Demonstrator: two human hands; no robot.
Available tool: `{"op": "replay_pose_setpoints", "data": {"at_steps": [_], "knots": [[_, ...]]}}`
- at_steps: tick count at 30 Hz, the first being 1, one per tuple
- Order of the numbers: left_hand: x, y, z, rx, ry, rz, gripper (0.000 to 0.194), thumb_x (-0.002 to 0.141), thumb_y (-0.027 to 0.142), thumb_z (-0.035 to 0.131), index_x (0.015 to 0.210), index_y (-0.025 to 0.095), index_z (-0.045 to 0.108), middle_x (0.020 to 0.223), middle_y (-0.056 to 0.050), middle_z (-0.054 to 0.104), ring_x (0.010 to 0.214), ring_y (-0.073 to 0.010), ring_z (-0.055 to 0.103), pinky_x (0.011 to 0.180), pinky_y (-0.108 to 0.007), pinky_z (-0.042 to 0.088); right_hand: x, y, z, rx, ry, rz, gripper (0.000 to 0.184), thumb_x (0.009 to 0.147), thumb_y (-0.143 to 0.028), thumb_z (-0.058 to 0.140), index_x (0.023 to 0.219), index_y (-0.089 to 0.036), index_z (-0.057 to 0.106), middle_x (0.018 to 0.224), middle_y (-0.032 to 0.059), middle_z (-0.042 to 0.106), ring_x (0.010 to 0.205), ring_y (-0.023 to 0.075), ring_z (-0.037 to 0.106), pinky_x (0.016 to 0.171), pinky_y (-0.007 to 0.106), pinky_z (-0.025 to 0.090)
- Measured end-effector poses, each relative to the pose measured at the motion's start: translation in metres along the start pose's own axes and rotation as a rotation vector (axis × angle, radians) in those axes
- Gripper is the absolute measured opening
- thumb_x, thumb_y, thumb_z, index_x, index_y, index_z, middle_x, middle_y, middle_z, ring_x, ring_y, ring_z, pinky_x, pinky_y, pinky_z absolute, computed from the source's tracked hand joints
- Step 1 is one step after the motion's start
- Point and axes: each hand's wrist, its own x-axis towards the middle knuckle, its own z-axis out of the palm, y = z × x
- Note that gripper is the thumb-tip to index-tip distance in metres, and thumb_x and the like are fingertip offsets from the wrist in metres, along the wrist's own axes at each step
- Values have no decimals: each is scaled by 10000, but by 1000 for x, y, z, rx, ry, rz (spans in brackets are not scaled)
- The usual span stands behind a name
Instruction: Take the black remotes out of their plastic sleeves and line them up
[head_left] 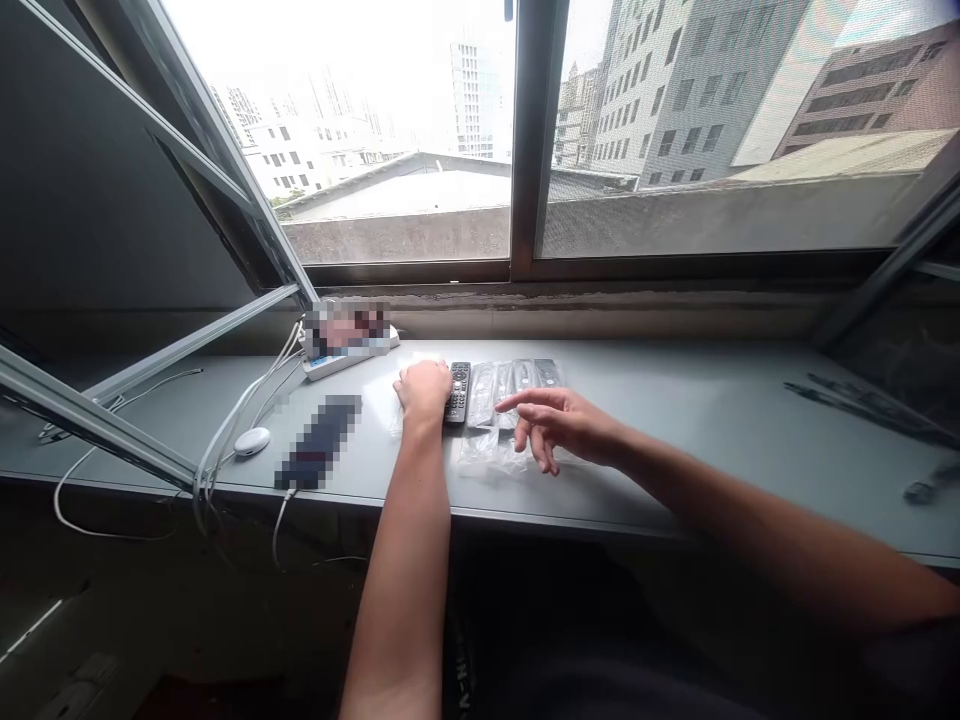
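A black remote control (458,392) lies bare on the grey window ledge (712,430). To its right lie several remotes in clear plastic bags (517,378), side by side. My left hand (424,391) rests curled on the ledge against the left side of the bare remote, over a piece of clear plastic (396,420); whether it grips anything I cannot tell. My right hand (559,427) hovers over an empty-looking clear bag (487,450), fingers spread, index finger pointing left toward the remotes.
A white power strip (349,352) with white cables (240,420) sits at the back left. A small white oval device (252,441) and a dark blurred object (321,443) lie left of my arm. An open window frame (150,360) slants in from the left.
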Motion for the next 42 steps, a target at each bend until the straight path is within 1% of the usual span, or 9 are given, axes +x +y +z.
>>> {"op": "replay_pose_setpoints", "data": {"at_steps": [8,12,17,22,26,30,33,38,42], "knots": [[-7,6,-6,42,-87,6,522,1081,490,434,1111,138,819,1265,-306,764,1333,-470,648,1121,-587,457,0,0,1,-11,10,16,567,980,-552,823,1345,-131,719,885,94,821,602,199,791,512,278,651],[-12,11,-10,-84,28,51,462,1045,436,550,1323,124,747,1431,-304,688,1416,-491,579,1183,-627,423,1,0,2,-10,48,2,559,958,-561,843,1304,-135,735,874,97,821,623,209,798,534,285,657],[-7,18,-15,-602,213,162,751,962,197,648,1686,195,447,1748,-171,444,1616,-349,426,1336,-485,357,4,2,1,-16,102,-41,532,943,-556,853,1257,-138,752,883,100,814,653,208,791,540,290,652],[-5,31,-19,-1326,-65,80,968,962,70,591,1796,308,161,1600,-120,625,1404,-227,678,1180,-369,561,7,6,1,-77,221,-121,449,938,-520,856,1202,-161,799,1084,133,799,841,241,812,603,310,662],[-13,40,-25,-1636,-200,100,1001,995,83,641,1799,301,88,1487,-84,712,1414,-197,679,1181,-352,574,8,7,-1,-255,336,-224,369,960,-533,822,1076,-187,873,1413,169,708,1168,300,756,825,381,690],[-20,43,-29,-1694,-291,142,908,1017,84,625,1784,266,176,1487,-77,714,1456,-196,648,1208,-377,565,5,4,-3,-446,378,-242,333,988,-525,798,1185,-274,891,1781,84,418,1559,370,500,1200,536,532],[-22,42,-28,-1683,-350,126,757,1002,82,637,1697,270,403,1462,-77,725,1439,-204,660,1200,-366,570,4,0,0,-463,330,-209,345,1010,-498,780,1287,-308,861,1752,58,491,1637,365,408,1304,581,401],[-19,38,-20,-1663,-400,153,397,982,131,666,1365,235,662,1358,-80,748,1356,-207,700,1176,-357,577,4,0,3,-369,395,-247,375,970,-515,820,1250,-270,873,1491,98,739,1331,330,704,1180,529,553],[-15,34,-15,-1725,-473,107,108,988,180,626,1086,203,666,1255,-103,758,1268,-212,730,1159,-388,587,6,2,-4,-315,549,-290,402,878,-535,916,1127,-222,869,1162,115,830,1041,284,765,998,475,634]]}}
